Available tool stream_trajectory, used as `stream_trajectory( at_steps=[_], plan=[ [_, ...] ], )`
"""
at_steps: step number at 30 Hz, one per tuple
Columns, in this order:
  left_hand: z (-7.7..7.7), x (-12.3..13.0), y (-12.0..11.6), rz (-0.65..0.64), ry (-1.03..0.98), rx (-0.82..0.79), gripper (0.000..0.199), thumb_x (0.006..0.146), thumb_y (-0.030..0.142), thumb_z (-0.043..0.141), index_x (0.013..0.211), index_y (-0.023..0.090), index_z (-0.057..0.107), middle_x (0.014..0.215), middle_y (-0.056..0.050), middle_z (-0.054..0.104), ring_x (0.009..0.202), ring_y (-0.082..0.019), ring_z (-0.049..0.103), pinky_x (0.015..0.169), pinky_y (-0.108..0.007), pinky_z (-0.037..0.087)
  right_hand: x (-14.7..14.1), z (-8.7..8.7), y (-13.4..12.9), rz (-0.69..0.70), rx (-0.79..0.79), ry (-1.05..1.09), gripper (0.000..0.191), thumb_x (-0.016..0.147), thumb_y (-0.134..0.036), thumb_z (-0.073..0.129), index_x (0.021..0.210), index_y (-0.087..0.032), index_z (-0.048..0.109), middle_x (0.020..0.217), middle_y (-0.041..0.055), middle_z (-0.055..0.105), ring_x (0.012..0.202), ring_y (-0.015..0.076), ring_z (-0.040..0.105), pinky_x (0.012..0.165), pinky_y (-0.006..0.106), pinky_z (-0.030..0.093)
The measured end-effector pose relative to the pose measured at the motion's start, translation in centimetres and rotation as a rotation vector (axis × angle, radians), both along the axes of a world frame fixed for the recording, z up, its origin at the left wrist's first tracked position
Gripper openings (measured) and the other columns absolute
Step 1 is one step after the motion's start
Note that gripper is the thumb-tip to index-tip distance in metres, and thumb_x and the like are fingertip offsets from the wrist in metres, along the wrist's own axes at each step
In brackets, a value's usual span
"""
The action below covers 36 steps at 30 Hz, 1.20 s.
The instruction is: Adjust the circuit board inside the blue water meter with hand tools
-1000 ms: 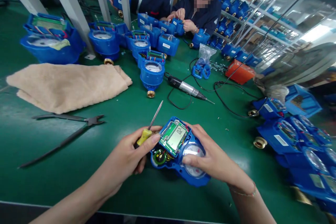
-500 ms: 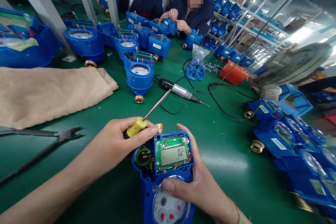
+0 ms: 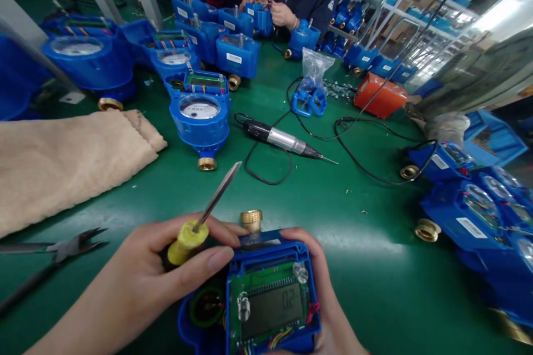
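Blue and boxy, the grey-screened plastic meter (image 3: 272, 310) was clasped in our right hand (image 3: 328, 302) over the green desk (image 3: 387, 283), while our left hand (image 3: 145, 272), touching the meter, gripped a yellow-handled steel screwdriver (image 3: 192, 237).

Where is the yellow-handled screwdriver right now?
In the head view, low and left of centre: the screwdriver is held in the person's left hand, just left of the open blue meter.
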<state>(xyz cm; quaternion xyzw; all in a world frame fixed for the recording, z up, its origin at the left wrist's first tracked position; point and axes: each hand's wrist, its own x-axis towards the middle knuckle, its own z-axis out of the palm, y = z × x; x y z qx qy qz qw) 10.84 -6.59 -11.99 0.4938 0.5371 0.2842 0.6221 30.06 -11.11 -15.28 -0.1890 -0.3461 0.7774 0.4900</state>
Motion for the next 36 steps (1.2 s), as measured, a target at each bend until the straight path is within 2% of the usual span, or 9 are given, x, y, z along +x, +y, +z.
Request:
stream_trajectory(
  at_steps=[6,14,19,22,26,28,30,34,36],
  plan=[
    [-0.2,-0.2,-0.2,0.034,0.002,0.003,0.031,0.071,0.06,0.07,0.079,0.03,0.073,0.106,0.003,0.073,0.103,-0.019,0.066,0.09,-0.022,0.052,0.0,0.0,-0.1,0.054,-0.056,-0.033,0.095,0.06,-0.023,0.091,0.126,-0.04,0.024,0.146,0.0076,0.044,0.124,0.031,0.054,0.1,0.045,0.048],
    [-1.5,-1.1,-0.2,-0.039,0.046,0.107,0.025,0.074,0.054,0.068,0.085,0.033,0.072,0.108,0.003,0.073,0.101,-0.019,0.067,0.087,-0.023,0.054,0.2,1.6,0.0,0.075,-0.156,-0.03,0.091,0.061,-0.004,0.086,0.121,-0.037,0.026,0.142,0.0062,0.049,0.121,0.0277,0.057,0.1,0.043,0.05],
    [-0.1,-0.4,-0.3,0.013,0.04,0.069,0.029,0.073,0.057,0.068,0.08,0.03,0.073,0.105,0.004,0.074,0.1,-0.02,0.067,0.085,-0.024,0.053,-0.1,1.7,-0.1,0.021,-0.198,-0.086,0.091,0.059,-0.018,0.091,0.12,-0.037,0.027,0.136,0.0058,0.054,0.117,0.0296,0.06,0.099,0.044,0.051],
    [-0.1,-0.6,-0.1,-0.03,0.01,0.076,0.028,0.075,0.057,0.067,0.082,0.031,0.073,0.106,0.003,0.073,0.101,-0.021,0.067,0.086,-0.025,0.053,-0.2,0.8,-0.2,0.039,-0.131,-0.075,0.091,0.057,-0.029,0.091,0.12,-0.04,0.026,0.139,0.0055,0.05,0.118,0.0335,0.058,0.096,0.048,0.052],
    [-0.5,-0.9,0.1,-0.082,-0.021,0.087,0.025,0.077,0.054,0.067,0.086,0.031,0.072,0.109,0.002,0.072,0.102,-0.022,0.066,0.086,-0.026,0.054,0.0,-0.9,-0.2,0.117,-0.09,-0.226,0.114,0.046,-0.038,0.093,0.131,-0.044,0.016,0.143,0.0093,0.043,0.116,0.038,0.059,0.088,0.051,0.055],
    [-0.5,-0.9,0.0,-0.058,-0.025,0.071,0.027,0.077,0.056,0.067,0.085,0.031,0.072,0.108,0.002,0.072,0.102,-0.021,0.066,0.086,-0.025,0.053,0.1,-1.4,-0.2,0.132,-0.113,-0.317,0.128,0.04,-0.041,0.094,0.136,-0.043,0.01,0.141,0.0114,0.045,0.114,0.0387,0.06,0.086,0.051,0.056],
    [-0.4,-0.9,-0.1,-0.045,-0.024,0.06,0.028,0.076,0.058,0.066,0.084,0.031,0.072,0.107,0.002,0.073,0.102,-0.021,0.066,0.085,-0.024,0.053,0.1,-1.6,-0.2,0.126,-0.111,-0.341,0.132,0.039,-0.041,0.095,0.138,-0.044,0.007,0.141,0.0109,0.045,0.113,0.0382,0.06,0.089,0.052,0.055],
    [-0.5,-0.8,-0.1,-0.084,-0.033,0.091,0.024,0.078,0.055,0.066,0.086,0.033,0.072,0.109,0.004,0.072,0.102,-0.02,0.067,0.085,-0.022,0.053,0.0,-1.3,-0.2,0.104,-0.092,-0.386,0.122,0.048,-0.042,0.094,0.14,-0.044,0.014,0.138,0.0084,0.048,0.109,0.0337,0.063,0.091,0.049,0.055],
    [-0.4,-0.8,-0.1,-0.073,-0.027,0.094,0.024,0.077,0.056,0.066,0.085,0.034,0.073,0.109,0.004,0.073,0.102,-0.019,0.067,0.085,-0.021,0.052,0.2,-1.1,-0.1,0.082,-0.085,-0.423,0.103,0.063,-0.047,0.087,0.142,-0.038,0.021,0.136,0.01,0.049,0.107,0.0311,0.063,0.088,0.048,0.056]
  ],
)
